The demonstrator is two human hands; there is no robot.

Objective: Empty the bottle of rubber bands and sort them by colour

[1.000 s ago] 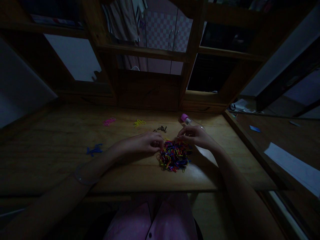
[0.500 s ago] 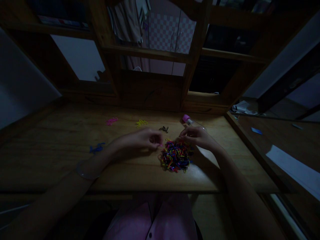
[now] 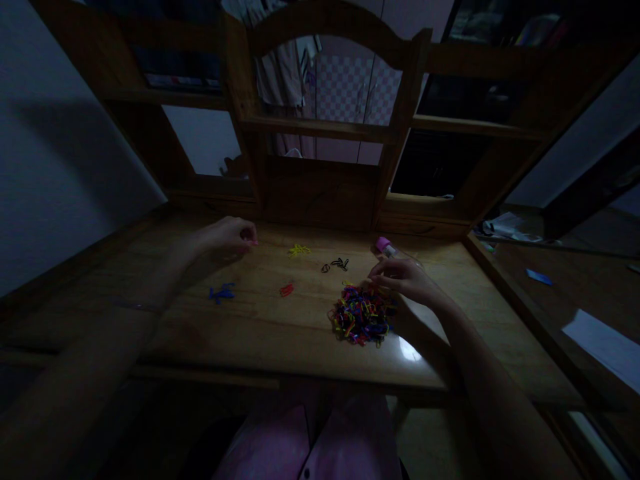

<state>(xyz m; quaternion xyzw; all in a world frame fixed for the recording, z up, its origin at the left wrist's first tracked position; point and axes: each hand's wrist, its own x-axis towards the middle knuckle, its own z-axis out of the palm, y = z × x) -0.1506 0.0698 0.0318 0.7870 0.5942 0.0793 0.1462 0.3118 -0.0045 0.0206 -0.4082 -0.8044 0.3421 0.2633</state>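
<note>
"Why was it so arranged?"
"Probably by colour: thin blue pieces (image 3: 223, 292); my left hand (image 3: 231, 235), pinching one tiny pink piece (image 3: 255, 243); thin red loops (image 3: 287, 289); thin yellow strands (image 3: 299, 251); thin black loops (image 3: 341, 264)."
"And your right hand (image 3: 406, 279)?"
"It curled at the multicoloured heap's (image 3: 363, 315) far edge; whether pinching anything, I could not tell."

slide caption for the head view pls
Left hand at a pink piece, right hand at a multicoloured pile, red pieces between.
</note>
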